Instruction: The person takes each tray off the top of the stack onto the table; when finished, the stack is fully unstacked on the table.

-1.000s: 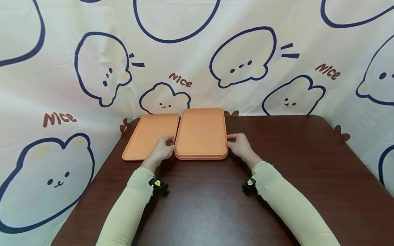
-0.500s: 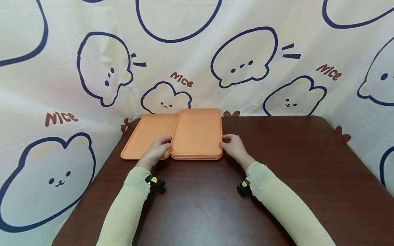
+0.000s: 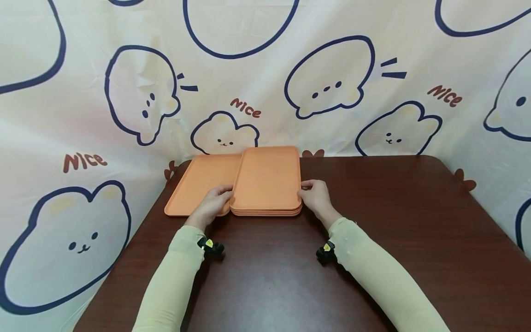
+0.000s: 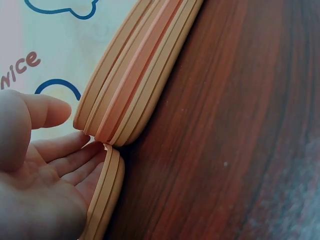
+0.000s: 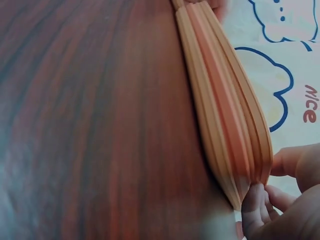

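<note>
**Stack of orange trays [image 3: 266, 180] between left hand [image 3: 210, 203] and right hand [image 3: 316, 197]**

The left hand is at the near part of the stack's left side, its fingers stretched out and touching the lower corner. Its thumb is raised and apart from the trays, so this hand presses rather than grips. Opposite it, the right hand has its fingers and thumb against the stack's right edge; whether they pinch the rim or only press it, I cannot tell.

A single orange tray [image 3: 207, 175] lies flat beneath and beyond the left hand, reaching out to its left. The stack, just right of that hand, overlaps this tray's inner edge as the head view shows it; whether it rests on the rim is unclear. One layer in the stack looks pinker than the others from both wrists.

The dark brown table [image 3: 265, 267] spreads under both hands and extends well to the right of the right hand. Behind each hand come a black wrist device [image 3: 213, 249] and a pale green sleeve [image 3: 174, 276]. Beyond the hands hangs a white cloth [image 3: 265, 78] with blue-outlined bears and the word "Nice".
</note>
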`<state>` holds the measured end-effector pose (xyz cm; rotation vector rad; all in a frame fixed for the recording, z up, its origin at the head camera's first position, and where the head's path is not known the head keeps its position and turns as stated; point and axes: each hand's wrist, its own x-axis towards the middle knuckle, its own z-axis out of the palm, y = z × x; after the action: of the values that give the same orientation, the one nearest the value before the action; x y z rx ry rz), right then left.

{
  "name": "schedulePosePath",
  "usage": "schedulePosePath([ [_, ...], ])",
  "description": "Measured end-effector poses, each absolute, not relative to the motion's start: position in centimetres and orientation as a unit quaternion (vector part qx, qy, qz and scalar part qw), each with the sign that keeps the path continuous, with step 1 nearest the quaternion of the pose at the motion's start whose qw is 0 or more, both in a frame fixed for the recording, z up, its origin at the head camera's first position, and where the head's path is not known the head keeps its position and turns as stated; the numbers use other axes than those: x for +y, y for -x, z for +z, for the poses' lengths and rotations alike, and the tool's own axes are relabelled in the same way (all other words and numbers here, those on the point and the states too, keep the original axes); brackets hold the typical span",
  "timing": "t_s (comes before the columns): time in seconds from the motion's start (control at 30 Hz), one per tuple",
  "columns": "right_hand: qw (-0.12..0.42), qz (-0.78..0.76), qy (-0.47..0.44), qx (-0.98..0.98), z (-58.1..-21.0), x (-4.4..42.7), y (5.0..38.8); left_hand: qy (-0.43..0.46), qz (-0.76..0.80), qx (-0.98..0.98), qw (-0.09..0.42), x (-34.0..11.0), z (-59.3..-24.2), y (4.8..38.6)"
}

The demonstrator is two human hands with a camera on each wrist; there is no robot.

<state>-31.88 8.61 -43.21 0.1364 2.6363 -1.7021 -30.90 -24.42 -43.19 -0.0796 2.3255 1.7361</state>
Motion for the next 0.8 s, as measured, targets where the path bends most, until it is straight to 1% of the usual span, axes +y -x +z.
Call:
schedulePosePath([
  [0.2,-0.001,-0.570,-0.046,0.820,-42.6,9.5,31.7,0.018,0.580,0.808,0.103,-24.4,-43.3,30.9],
  [0.6,0.081,-0.663,-0.009,0.744,-43.2,11.7,31.5,0.009,0.573,0.812,0.110,-24.2,-43.4,31.0],
  [0.8,0.091,-0.682,-0.025,0.725,-43.0,12.6,31.0,0.003,0.565,0.817,0.115,-24.3,-43.5,30.9],
])
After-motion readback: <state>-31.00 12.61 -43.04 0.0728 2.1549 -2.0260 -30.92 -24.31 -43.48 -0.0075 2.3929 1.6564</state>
